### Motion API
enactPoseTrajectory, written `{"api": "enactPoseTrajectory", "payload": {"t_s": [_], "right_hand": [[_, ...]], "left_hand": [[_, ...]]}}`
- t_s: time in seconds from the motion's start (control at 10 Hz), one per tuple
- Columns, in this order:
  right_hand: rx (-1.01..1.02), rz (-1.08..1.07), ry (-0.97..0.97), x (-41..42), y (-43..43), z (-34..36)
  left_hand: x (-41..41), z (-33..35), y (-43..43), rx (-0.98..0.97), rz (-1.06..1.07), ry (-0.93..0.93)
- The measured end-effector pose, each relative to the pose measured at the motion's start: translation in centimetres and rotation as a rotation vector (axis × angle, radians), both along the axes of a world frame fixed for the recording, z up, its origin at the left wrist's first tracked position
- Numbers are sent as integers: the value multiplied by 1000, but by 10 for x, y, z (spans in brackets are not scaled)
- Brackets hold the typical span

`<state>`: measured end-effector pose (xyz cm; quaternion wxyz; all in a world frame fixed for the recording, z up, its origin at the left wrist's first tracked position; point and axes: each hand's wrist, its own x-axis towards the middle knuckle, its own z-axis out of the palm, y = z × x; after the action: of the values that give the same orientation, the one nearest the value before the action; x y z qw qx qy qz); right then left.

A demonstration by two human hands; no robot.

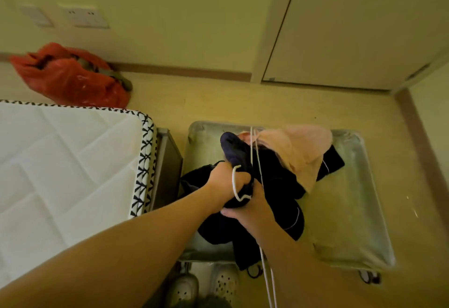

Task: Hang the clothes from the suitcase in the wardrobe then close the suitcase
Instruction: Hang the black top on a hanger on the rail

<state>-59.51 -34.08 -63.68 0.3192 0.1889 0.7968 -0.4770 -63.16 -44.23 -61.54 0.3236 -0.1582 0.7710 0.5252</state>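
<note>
Clothes (274, 179) sit heaped in the open suitcase (347, 201) on the floor, with both my hands in the pile.
My left hand (228, 182) grips a dark bundle, and my right hand (250, 210), touching it from below, clutches the same cloth. A pink top (298, 150) lies on the heap's far side. A white cord (255, 152) hangs across my view. The mattress (60, 162) crowds the left, with a red bag (70, 77) by the wall and a door (352, 28) beyond.
</note>
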Motion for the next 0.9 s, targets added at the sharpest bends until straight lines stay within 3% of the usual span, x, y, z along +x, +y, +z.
{"api": "enactPoseTrajectory", "payload": {"t_s": [0.1, 0.4, 0.6, 0.7, 0.9], "right_hand": [[94, -38, 78, 5, 4, 20], [30, -299, 122, 1, 27, 133], [-60, -337, 176, 1, 51, 213], [-38, -316, 185, 2, 57, 241], [97, -367, 129, 2, 73, 275]], "left_hand": [[-6, 42, 14, 48, 14, -47], [-14, 145, 4, 121, -85, 103], [-14, 185, -1, -210, -673, 179], [-3, 198, 10, -272, -775, 276], [-1, 235, 14, -373, -765, 490]]}}
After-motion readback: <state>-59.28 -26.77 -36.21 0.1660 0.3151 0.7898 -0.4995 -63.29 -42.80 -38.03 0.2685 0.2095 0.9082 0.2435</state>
